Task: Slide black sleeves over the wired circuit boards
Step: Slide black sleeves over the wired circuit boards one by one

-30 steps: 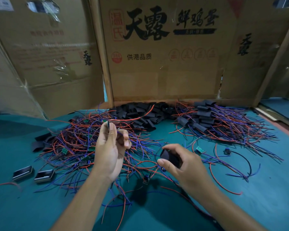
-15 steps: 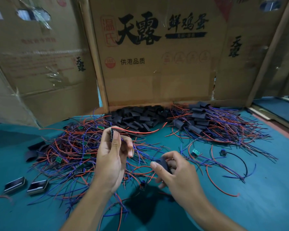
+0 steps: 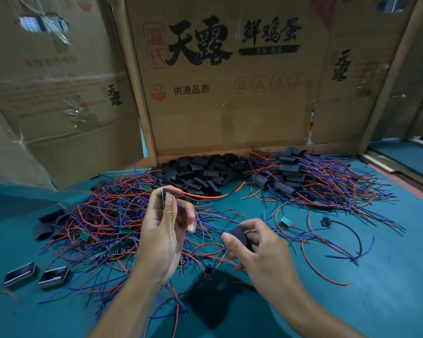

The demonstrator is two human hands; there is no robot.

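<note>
My left hand (image 3: 165,230) pinches a small wired circuit board (image 3: 163,197) upright between thumb and fingers; its red wire (image 3: 205,195) arcs away to the right. My right hand (image 3: 259,250) grips a black sleeve (image 3: 239,236) just right of the left hand, and bare wire ends poke out beside the sleeve's mouth. A tangle of unsleeved boards with red and blue wires (image 3: 103,220) lies at left. Loose black sleeves (image 3: 200,172) are heaped at the back centre. Boards wearing sleeves (image 3: 288,174) lie piled at the back right.
Cardboard boxes (image 3: 220,93) wall off the back of the green table (image 3: 376,289). Two small dark metal-edged parts (image 3: 37,275) lie at the left front. A lone green board (image 3: 286,221) and a black-wired part (image 3: 325,222) lie to the right of my hands.
My hands have drawn closer together. The right hand has lifted and turned the black sleeve toward the wires hanging from the board in the left hand.
</note>
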